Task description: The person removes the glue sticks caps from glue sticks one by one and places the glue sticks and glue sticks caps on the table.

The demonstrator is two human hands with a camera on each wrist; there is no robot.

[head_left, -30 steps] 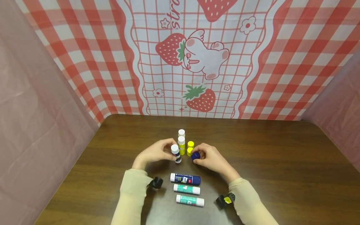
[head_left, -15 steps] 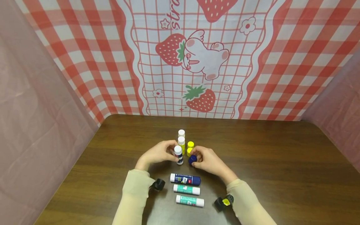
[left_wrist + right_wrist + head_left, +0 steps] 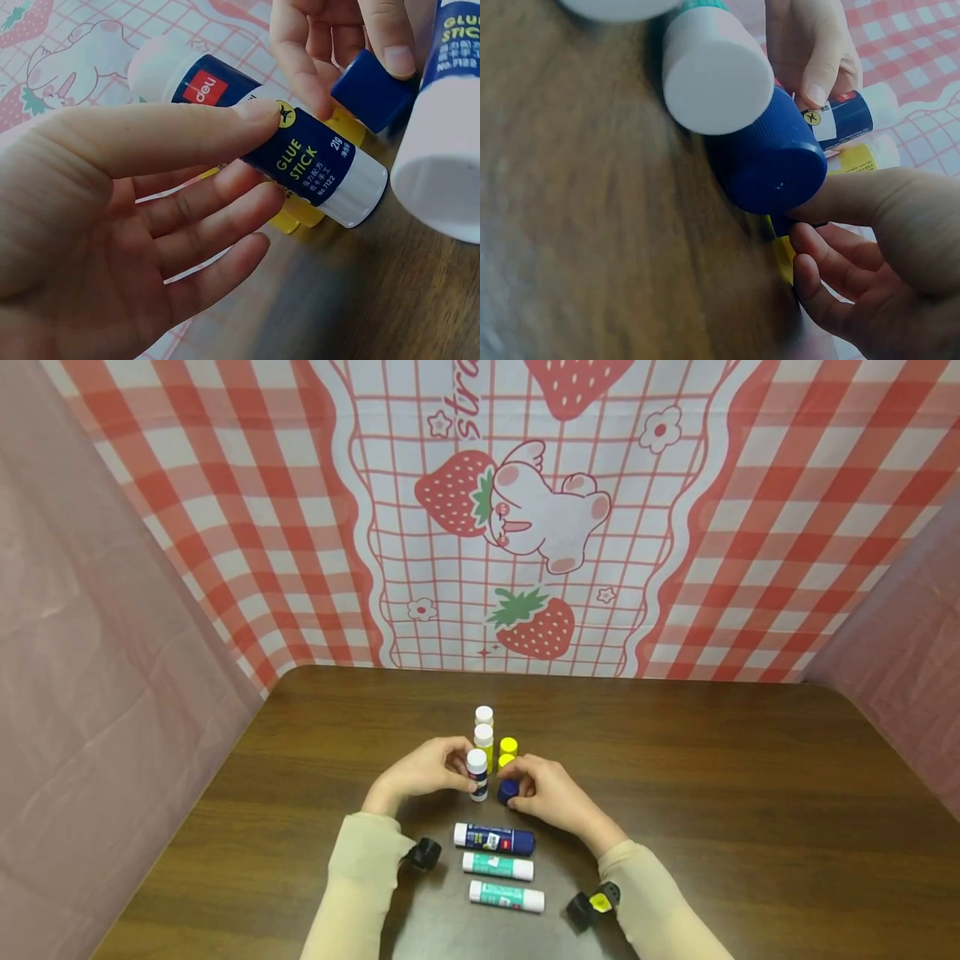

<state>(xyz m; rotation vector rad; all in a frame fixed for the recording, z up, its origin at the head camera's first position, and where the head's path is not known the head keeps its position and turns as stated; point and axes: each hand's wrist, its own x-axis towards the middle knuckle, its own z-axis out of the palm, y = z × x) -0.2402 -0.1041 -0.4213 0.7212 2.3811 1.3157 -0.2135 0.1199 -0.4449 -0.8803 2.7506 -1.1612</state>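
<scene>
A navy glue stick (image 3: 307, 161) without its cap stands upright on the table, pinched by my left hand (image 3: 423, 770) between thumb and fingers. Its label reads "GLUE STICK" in the left wrist view. Just right of it, my right hand (image 3: 555, 791) pinches a dark blue cap (image 3: 507, 792) low at the tabletop. Behind the navy stick stand two uncapped glue sticks in a row, the nearer one a yellow glue stick (image 3: 484, 745). Two yellow caps (image 3: 508, 747) stand beside them, the nearer partly covered by my right fingers.
Toward me lie three capped glue sticks side by side: a navy one (image 3: 494, 838), a green one (image 3: 498, 866) and another green one (image 3: 507, 897). A brown wooden table (image 3: 720, 793) holds everything. A red checked cloth (image 3: 547, 527) hangs behind its far edge.
My left hand has shifted slightly right and nearer with the navy glue stick, into line with the row. My right hand has moved the blue cap left and toward me, down to the table.
</scene>
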